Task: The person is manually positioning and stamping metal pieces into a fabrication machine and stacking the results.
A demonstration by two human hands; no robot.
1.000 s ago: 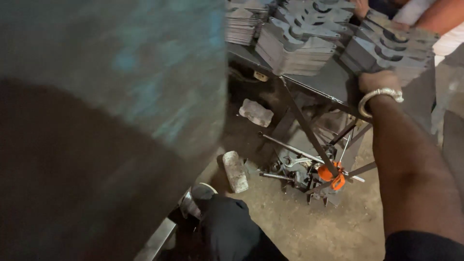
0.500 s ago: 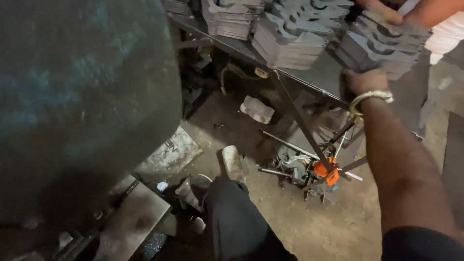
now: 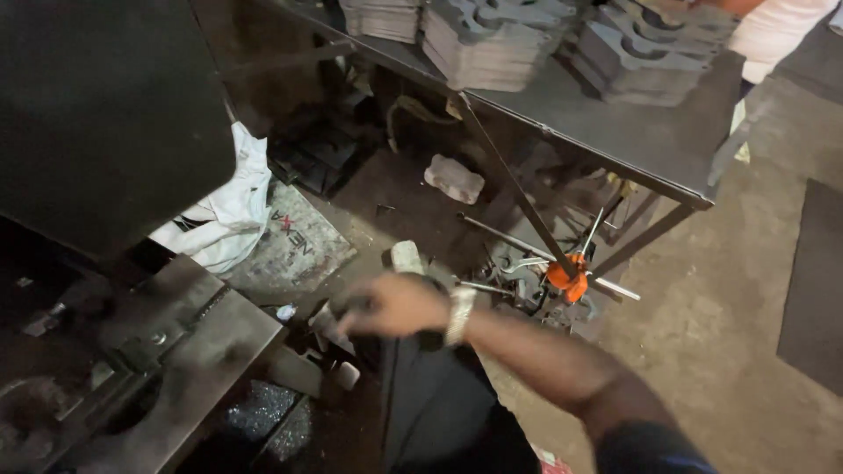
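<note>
My right hand (image 3: 395, 303), with a metal bracelet at the wrist, reaches left across my body, low over the floor beside the steel machine bed (image 3: 189, 338). The hand is blurred. Its fingers look curled, and I cannot tell whether a piece is in them. Stacks of grey cut metal plates (image 3: 492, 44) stand on the dark metal table (image 3: 632, 145) at the top, well away from the hand. My left hand is out of view. My dark trouser leg (image 3: 430, 395) is below the hand.
A big dark machine body (image 3: 105, 114) fills the upper left, with a white cloth (image 3: 228, 211) beside it. Under the table lie wrenches, rods and an orange tool (image 3: 566, 274). A person in a pale shirt (image 3: 777, 35) stands top right. A dark mat (image 3: 812, 281) lies at the right.
My right hand has left the plate stacks on the table and swung down and left toward the machine bed. The view has tilted down and left.
</note>
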